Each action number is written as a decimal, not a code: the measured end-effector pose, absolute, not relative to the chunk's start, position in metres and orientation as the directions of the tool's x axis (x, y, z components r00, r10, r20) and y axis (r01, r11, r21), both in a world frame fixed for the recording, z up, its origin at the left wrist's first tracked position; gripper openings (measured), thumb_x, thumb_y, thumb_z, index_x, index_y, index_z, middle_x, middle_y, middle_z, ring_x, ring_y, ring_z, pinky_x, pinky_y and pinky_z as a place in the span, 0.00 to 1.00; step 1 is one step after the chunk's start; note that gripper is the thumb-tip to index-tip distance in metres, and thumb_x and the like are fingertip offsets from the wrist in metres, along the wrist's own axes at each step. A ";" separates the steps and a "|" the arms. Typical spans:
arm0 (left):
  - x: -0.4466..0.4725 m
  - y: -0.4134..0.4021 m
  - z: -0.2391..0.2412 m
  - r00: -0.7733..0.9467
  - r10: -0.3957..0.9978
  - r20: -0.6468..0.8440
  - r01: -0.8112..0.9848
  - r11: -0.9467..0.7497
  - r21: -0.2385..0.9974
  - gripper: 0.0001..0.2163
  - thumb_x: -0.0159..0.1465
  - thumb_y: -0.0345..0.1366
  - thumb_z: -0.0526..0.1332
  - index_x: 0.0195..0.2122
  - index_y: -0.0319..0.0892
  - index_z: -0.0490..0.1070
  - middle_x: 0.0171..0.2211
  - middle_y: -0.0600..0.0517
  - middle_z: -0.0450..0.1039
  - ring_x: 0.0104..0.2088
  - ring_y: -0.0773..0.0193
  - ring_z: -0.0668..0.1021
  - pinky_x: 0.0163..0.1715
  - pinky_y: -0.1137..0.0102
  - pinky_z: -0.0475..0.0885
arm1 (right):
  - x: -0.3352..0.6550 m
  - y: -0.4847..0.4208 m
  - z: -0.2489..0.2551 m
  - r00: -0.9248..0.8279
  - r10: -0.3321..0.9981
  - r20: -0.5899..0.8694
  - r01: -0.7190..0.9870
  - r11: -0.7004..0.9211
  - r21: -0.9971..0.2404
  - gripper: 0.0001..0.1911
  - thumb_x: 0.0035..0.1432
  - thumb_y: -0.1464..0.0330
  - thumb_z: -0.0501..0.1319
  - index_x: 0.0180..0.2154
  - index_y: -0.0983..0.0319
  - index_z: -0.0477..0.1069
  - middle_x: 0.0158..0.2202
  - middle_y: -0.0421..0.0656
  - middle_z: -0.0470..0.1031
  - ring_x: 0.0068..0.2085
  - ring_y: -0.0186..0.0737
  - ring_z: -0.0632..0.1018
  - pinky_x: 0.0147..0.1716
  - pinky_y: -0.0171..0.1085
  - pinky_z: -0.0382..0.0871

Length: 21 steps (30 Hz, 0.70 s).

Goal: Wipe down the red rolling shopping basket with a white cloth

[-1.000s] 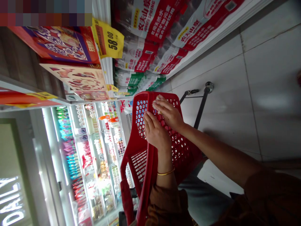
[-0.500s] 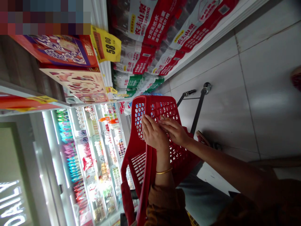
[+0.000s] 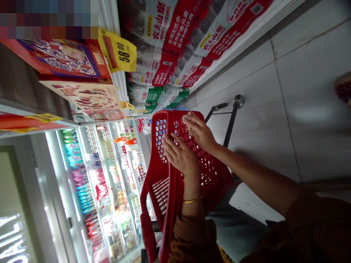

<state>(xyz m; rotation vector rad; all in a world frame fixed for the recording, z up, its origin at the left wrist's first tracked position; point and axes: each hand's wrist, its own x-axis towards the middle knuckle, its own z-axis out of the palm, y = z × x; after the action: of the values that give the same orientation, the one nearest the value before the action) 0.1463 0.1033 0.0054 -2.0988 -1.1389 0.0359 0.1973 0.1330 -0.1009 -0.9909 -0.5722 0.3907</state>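
The picture lies sideways. My left hand [image 3: 181, 155], wearing a gold bangle [image 3: 192, 200], is over the rim of a red plastic shopping cart [image 3: 173, 190]. Its fingers are stretched out and somewhat apart, holding nothing; whether it touches the rim is unclear. Beyond it, my right hand [image 3: 201, 133] reaches over the cart's perforated basket. At its fingertips is a small crumpled white piece that looks like tissue [image 3: 187, 118], partly hidden by the fingers. No goods are visible in the part of the basket that shows.
Shrink-wrapped water bottles [image 3: 175, 29] line a low shelf beside the cart, beneath boxed goods [image 3: 68, 58] and a yellow price tag [image 3: 120, 53]. A lit refrigerated display [image 3: 109, 190] stands farther off. Grey floor tiles [image 3: 309, 84] lie alongside; part of a shoe [image 3: 344, 89] shows.
My hands, together before, have come apart. The right has moved toward the basket's far end with the white piece; the left stays near the rim. The view has shifted slightly.
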 end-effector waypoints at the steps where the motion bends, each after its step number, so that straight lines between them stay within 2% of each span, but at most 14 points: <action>1: 0.146 0.104 0.005 0.608 0.733 0.305 0.713 -0.336 -0.615 0.22 0.70 0.29 0.45 0.65 0.37 0.56 0.67 0.36 0.50 0.69 0.51 0.50 0.65 0.50 0.53 | 0.192 0.129 -0.102 0.786 0.554 0.274 -0.056 0.505 -0.861 0.24 0.68 0.72 0.49 0.62 0.49 0.59 0.61 0.41 0.66 0.66 0.41 0.61 0.66 0.51 0.60; 10: 0.137 0.109 0.011 0.656 0.723 0.214 0.641 -0.385 -0.664 0.21 0.70 0.33 0.49 0.65 0.41 0.57 0.69 0.38 0.43 0.69 0.50 0.47 0.65 0.50 0.53 | 0.149 0.099 -0.110 0.756 0.569 0.324 -0.061 0.553 -0.831 0.26 0.66 0.75 0.51 0.62 0.50 0.60 0.58 0.45 0.69 0.64 0.41 0.65 0.62 0.51 0.65; 16: 0.132 0.112 0.014 0.663 0.738 0.128 0.605 -0.427 -0.672 0.23 0.69 0.31 0.48 0.66 0.44 0.54 0.68 0.48 0.51 0.69 0.50 0.40 0.67 0.49 0.48 | 0.142 0.090 -0.117 0.774 0.547 0.318 -0.036 0.539 -0.841 0.24 0.64 0.75 0.54 0.59 0.52 0.65 0.52 0.45 0.73 0.56 0.41 0.74 0.55 0.48 0.73; 21: 0.131 0.110 0.011 0.658 0.744 0.117 0.603 -0.428 -0.674 0.24 0.69 0.30 0.48 0.66 0.44 0.53 0.68 0.51 0.50 0.69 0.50 0.36 0.67 0.48 0.45 | 0.167 0.112 -0.114 0.792 0.549 0.268 -0.053 0.499 -0.865 0.22 0.65 0.73 0.53 0.59 0.54 0.64 0.56 0.46 0.71 0.62 0.42 0.68 0.61 0.48 0.67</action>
<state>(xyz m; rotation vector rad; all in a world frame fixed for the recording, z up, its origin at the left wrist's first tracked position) 0.1313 0.1104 0.0107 -2.1690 -1.0370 0.2575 0.1675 0.1121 -0.1139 -0.9914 -0.5659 0.3882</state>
